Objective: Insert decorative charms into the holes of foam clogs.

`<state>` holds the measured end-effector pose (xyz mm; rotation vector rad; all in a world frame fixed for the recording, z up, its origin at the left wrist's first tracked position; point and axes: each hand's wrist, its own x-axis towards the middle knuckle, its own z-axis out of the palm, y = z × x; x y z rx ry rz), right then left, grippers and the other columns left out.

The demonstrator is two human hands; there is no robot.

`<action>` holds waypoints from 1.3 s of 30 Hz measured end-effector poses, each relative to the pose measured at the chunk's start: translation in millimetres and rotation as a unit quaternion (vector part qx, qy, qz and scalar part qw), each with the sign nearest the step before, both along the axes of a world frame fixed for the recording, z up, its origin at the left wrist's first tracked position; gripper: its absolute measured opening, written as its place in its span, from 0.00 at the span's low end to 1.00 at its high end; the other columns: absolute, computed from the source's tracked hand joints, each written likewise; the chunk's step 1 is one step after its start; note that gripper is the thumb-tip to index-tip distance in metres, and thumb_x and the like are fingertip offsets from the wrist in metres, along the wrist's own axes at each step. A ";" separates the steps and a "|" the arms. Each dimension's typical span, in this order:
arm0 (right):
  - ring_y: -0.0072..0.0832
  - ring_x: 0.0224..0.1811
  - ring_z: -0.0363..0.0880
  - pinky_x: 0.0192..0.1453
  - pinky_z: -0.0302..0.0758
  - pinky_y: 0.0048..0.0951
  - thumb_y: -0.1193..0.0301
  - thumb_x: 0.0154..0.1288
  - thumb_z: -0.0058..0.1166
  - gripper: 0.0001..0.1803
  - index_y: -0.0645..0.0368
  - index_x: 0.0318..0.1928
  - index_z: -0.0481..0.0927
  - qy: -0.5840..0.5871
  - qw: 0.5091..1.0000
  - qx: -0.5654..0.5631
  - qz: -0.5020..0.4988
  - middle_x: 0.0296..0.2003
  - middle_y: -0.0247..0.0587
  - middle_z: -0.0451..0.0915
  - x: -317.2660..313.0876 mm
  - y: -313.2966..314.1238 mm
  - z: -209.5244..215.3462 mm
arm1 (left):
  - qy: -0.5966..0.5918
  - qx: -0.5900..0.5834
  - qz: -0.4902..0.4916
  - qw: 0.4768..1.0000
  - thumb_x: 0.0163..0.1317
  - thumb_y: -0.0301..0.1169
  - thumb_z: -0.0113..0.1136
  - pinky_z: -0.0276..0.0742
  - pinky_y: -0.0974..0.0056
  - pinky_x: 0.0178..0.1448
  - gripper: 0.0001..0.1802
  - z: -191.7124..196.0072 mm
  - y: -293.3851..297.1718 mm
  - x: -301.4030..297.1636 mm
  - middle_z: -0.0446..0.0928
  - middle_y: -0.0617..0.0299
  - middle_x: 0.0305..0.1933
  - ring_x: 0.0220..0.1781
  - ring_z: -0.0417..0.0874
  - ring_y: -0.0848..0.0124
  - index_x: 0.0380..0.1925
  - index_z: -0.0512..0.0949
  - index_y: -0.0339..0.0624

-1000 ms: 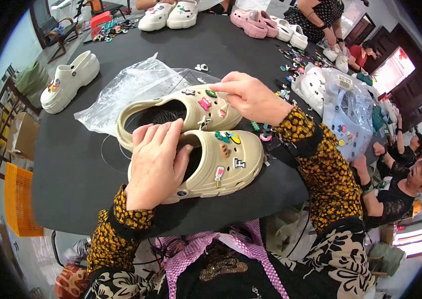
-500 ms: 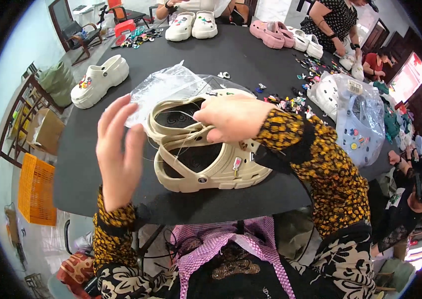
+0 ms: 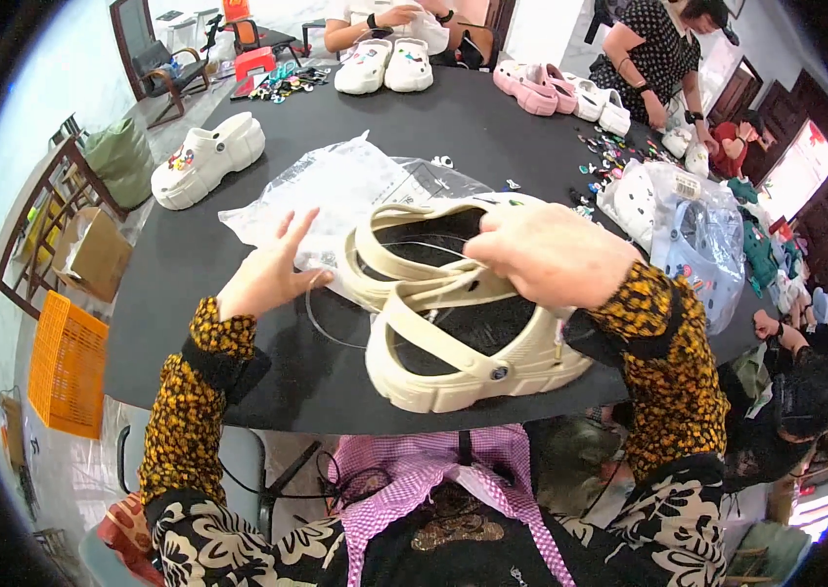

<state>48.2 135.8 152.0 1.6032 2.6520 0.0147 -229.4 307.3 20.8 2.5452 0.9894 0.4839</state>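
Note:
A pair of beige clogs (image 3: 477,377) lies on the dark table in front of me, one against the other, heel straps toward the left. A thin clear cord (image 3: 335,342) loops out from their heel ends, over to my left side. My right hand (image 3: 556,252) is over the clogs, its fingertips pinched where the cord runs across the far clog's opening. Left of the heels, my left hand (image 3: 272,266) is raised with fingers apart, its thumb close to the cord loop. Behind the clogs a clear plastic bag (image 3: 311,186) lies crumpled.
A white clog (image 3: 208,161) with charms stands at left; white clogs (image 3: 384,67) and pink clogs (image 3: 531,88) stand farther back. Small charms (image 3: 609,157) are scattered at right, near a bagged pale blue clog (image 3: 693,240). Other people work around the table.
The beige clogs have shifted right and a little nearer me, with my right hand over them. My left hand has turned and tilted, its fingers spreading toward the right.

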 end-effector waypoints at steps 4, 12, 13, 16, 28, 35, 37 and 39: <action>0.45 0.39 0.76 0.42 0.73 0.40 0.76 0.51 0.52 0.06 0.61 0.33 0.77 -0.029 0.999 0.013 -0.028 0.31 0.47 0.75 19.2 -18.3 2.2 | 0.090 0.048 -0.034 0.994 0.45 0.49 0.71 0.70 0.52 0.60 0.59 -9.7 5.9 13.2 0.62 0.32 0.61 0.58 0.71 0.40 0.70 0.46 0.41; 0.42 0.39 0.78 0.41 0.75 0.40 0.75 0.53 0.51 0.06 0.60 0.33 0.78 -0.069 0.989 -0.004 -0.132 0.32 0.45 0.76 56.2 -33.8 -24.6 | 0.134 0.064 0.045 0.988 0.51 0.44 0.62 0.72 0.53 0.56 0.46 -25.9 23.4 23.4 0.74 0.37 0.48 0.51 0.77 0.47 0.65 0.55 0.30; 0.42 0.40 0.79 0.41 0.75 0.40 0.75 0.53 0.51 0.06 0.59 0.33 0.78 -0.084 0.986 -0.017 -0.146 0.32 0.45 0.76 58.8 -33.6 -30.8 | 0.133 0.063 0.056 0.988 0.54 0.42 0.59 0.73 0.53 0.55 0.40 -32.1 30.5 20.7 0.76 0.37 0.47 0.51 0.78 0.47 0.63 0.59 0.30; 0.42 0.40 0.78 0.42 0.75 0.40 0.76 0.53 0.50 0.07 0.59 0.34 0.78 -0.047 0.990 0.002 -0.136 0.33 0.44 0.76 65.7 -36.3 -38.7 | 0.096 0.124 0.109 0.982 0.57 0.35 0.53 0.76 0.49 0.47 0.14 -17.9 44.1 10.8 0.79 0.39 0.35 0.42 0.80 0.45 0.37 0.76 0.37; 0.41 0.48 0.77 0.51 0.75 0.34 0.73 0.58 0.56 0.15 0.63 0.46 0.77 0.140 0.978 0.137 -0.077 0.47 0.48 0.77 79.4 -40.4 -8.5 | -0.125 0.370 0.135 0.911 0.63 0.30 0.53 0.74 0.58 0.44 0.11 102.5 -4.6 20.5 0.79 0.47 0.39 0.41 0.80 0.52 0.42 0.78 0.39; 0.54 0.72 0.49 0.75 0.45 0.47 0.61 0.55 0.63 0.53 0.62 0.72 0.42 0.070 0.904 0.421 0.028 0.69 0.59 0.51 49.4 -32.9 32.5 | -0.273 0.414 -0.020 0.868 0.59 0.18 0.52 0.74 0.67 0.46 0.12 140.2 -74.4 71.1 0.78 0.56 0.43 0.42 0.80 0.67 0.43 0.78 0.37; 0.53 0.70 0.51 0.72 0.51 0.46 0.63 0.55 0.63 0.51 0.63 0.71 0.45 0.021 0.896 0.444 0.022 0.67 0.60 0.54 34.2 -37.0 39.1 | -0.311 0.303 -0.078 0.897 0.60 0.17 0.50 0.74 0.69 0.48 0.14 142.9 -90.8 82.3 0.78 0.56 0.45 0.44 0.80 0.70 0.44 0.78 0.36; 0.53 0.69 0.53 0.69 0.56 0.45 0.65 0.55 0.62 0.48 0.64 0.70 0.48 -0.032 0.884 0.466 0.012 0.65 0.62 0.57 29.3 -41.8 44.1 | -0.332 0.330 -0.164 0.868 0.62 0.17 0.47 0.72 0.71 0.52 0.15 149.4 -101.5 96.4 0.78 0.59 0.47 0.47 0.78 0.74 0.46 0.77 0.35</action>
